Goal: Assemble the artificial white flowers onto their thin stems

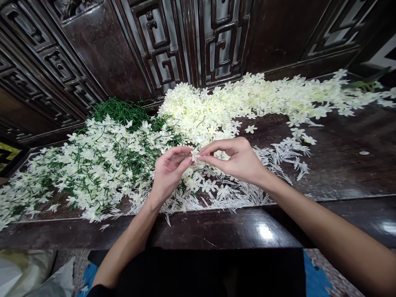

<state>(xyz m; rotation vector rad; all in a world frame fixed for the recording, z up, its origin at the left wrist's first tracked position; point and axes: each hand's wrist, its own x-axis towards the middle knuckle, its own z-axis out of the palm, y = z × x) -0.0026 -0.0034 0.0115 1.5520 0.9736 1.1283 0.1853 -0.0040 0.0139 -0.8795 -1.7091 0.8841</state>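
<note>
Between my two hands is a small white artificial flower (195, 156) with a thin green stem. My left hand (168, 171) pinches it from the left, thumb and fingers closed at the stem and petals. From the right, my right hand (236, 159) grips the same flower at its petals between thumb and fingertips. Beneath my hands lie thin white plastic sticks (238, 196) and loose white blossoms. To the left spreads a heap of white flowers on green stems (102, 161). Behind my hands is a pile of cream blossoms without green stems (198, 111).
A tangle of bare green stems (119, 111) sits at the back left. Everything lies on a dark wooden bench (349, 156), whose carved backrest (185, 37) rises behind. More white sticks (278, 159) lie to the right. Pale bags (34, 272) are on the floor at left.
</note>
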